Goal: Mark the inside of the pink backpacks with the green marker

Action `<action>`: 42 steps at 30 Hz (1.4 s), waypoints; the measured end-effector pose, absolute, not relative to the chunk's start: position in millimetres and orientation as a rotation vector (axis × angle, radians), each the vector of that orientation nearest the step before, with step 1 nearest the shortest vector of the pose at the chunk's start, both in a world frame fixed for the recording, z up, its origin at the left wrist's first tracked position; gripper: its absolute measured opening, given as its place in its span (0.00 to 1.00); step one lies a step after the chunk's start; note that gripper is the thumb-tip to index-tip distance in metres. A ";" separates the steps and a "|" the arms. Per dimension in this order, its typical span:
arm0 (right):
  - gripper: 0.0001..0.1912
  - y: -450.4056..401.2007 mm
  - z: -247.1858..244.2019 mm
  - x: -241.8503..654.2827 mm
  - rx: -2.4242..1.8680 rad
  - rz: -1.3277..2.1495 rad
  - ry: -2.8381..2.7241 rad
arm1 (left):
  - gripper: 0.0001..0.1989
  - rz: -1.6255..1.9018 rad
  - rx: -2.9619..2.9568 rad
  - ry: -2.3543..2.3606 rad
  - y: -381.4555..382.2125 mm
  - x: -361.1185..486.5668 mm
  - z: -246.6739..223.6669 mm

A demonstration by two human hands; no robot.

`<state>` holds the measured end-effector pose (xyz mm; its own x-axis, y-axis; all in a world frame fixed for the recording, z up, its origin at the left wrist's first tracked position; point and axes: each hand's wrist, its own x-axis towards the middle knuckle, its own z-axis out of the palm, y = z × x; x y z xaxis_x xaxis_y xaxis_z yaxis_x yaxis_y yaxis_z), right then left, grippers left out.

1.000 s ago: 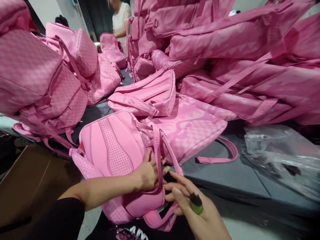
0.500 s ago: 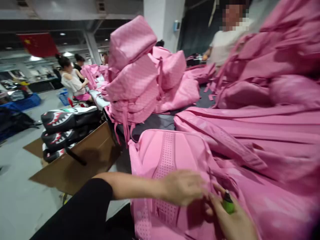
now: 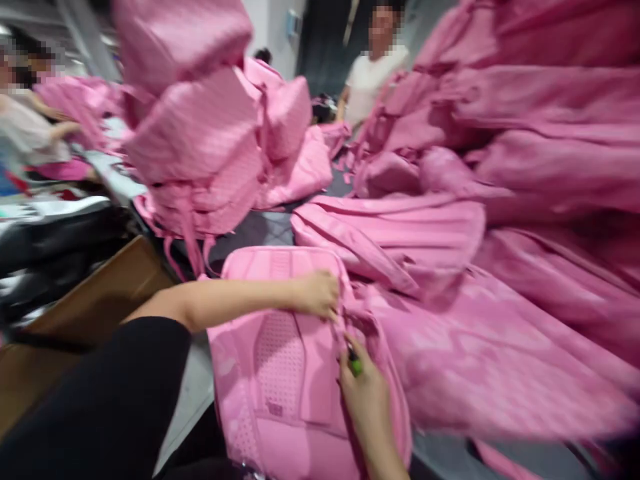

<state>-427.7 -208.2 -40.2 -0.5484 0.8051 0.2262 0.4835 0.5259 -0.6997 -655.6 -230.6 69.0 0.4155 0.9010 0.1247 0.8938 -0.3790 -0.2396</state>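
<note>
A pink backpack [image 3: 280, 353] lies in front of me, its padded back panel with a perforated strip facing up. My left hand [image 3: 320, 293] reaches across the panel, its fingers closed on the backpack's right edge near the top. Just below it, my right hand [image 3: 365, 387] is closed around a small green tool with a black tip [image 3: 355, 363]. Its fingertips are at the same edge, close to my left fingers. The tool's working end is too small and blurred to make out.
Pink backpacks are stacked at the left [image 3: 195, 133] and heaped high at the right [image 3: 540, 133]. Another pink bag [image 3: 400, 233] lies just beyond mine. A cardboard box [image 3: 100, 293] with black bags stands at left. A person [image 3: 370, 80] is across the table.
My view has swung right. Both hands have moved up along the backpack's right edge, toward its top. The green tool is still in my right hand.
</note>
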 end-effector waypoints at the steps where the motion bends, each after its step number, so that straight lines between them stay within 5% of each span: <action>1: 0.27 -211.2 -41.2 -428.1 -1.040 0.819 -2.225 | 0.15 0.003 -2.377 -1.579 -224.8 -673.6 74.5; 9: 0.29 -222.8 -28.2 -412.9 -1.083 1.235 -2.106 | 0.25 -0.315 -2.369 -1.674 -225.3 -692.1 57.6; 12: 0.25 -233.5 -28.4 -387.7 -1.052 1.319 -2.064 | 0.22 -0.481 -2.537 -1.645 -245.1 -650.2 40.3; 17: 0.32 -253.3 -17.3 -360.4 -0.939 1.215 -1.937 | 0.15 -0.685 -2.706 -1.361 -238.0 -611.0 38.7; 21: 0.13 -240.6 12.7 -369.9 -0.771 1.430 -1.792 | 0.08 -0.526 -2.682 -1.409 -229.5 -609.6 37.9; 27: 0.31 -219.4 34.6 -373.9 -0.609 2.148 -1.293 | 0.07 -0.636 -2.642 -1.480 -251.6 -621.8 29.1; 37: 0.21 -234.9 -3.8 -403.7 -1.084 1.372 -1.477 | 0.08 -0.721 -2.599 -1.394 -254.3 -616.4 22.3; 42: 0.13 -237.3 -6.3 -420.9 -1.066 1.270 -1.451 | 0.08 -0.776 -2.551 -1.332 -257.8 -615.6 13.7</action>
<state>-420.9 -237.3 -6.3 -0.2188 0.9719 0.0873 0.0418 0.0988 -0.9942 -615.6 -257.8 13.7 0.4684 0.7186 0.5141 0.8019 -0.5900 0.0941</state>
